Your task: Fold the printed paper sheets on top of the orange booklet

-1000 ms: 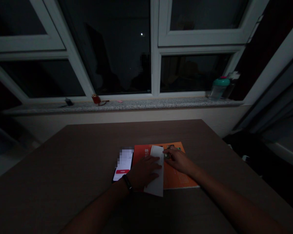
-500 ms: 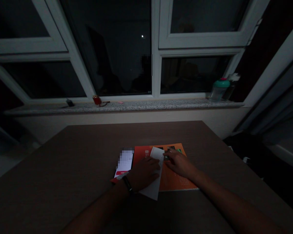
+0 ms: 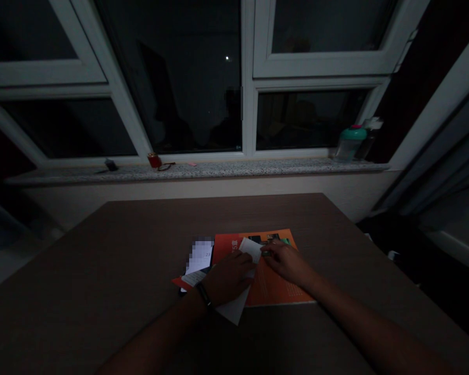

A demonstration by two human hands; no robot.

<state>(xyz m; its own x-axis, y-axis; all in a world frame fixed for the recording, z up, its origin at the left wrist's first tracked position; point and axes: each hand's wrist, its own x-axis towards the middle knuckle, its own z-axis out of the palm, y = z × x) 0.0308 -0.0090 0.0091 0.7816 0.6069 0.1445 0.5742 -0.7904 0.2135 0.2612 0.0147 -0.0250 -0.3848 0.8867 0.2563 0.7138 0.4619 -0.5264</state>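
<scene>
Pressing evenly should steady the sheet [image 3: 250,247], which lies over the booklet [image 3: 275,285] on the tabletop [image 3: 140,234], beneath the left hand [image 3: 230,278]. The right hand [image 3: 287,262] has a narrow grip at its edge; whether either pinches it, I cannot tell.

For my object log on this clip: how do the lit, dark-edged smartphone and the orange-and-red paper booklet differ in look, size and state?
The smartphone has a glowing pale screen; the booklet is dim, printed paper. The phone is smaller than the booklet. A paper corner covers part of the phone, while both hands partly hide the booklet. Both are on the brown table.
</scene>
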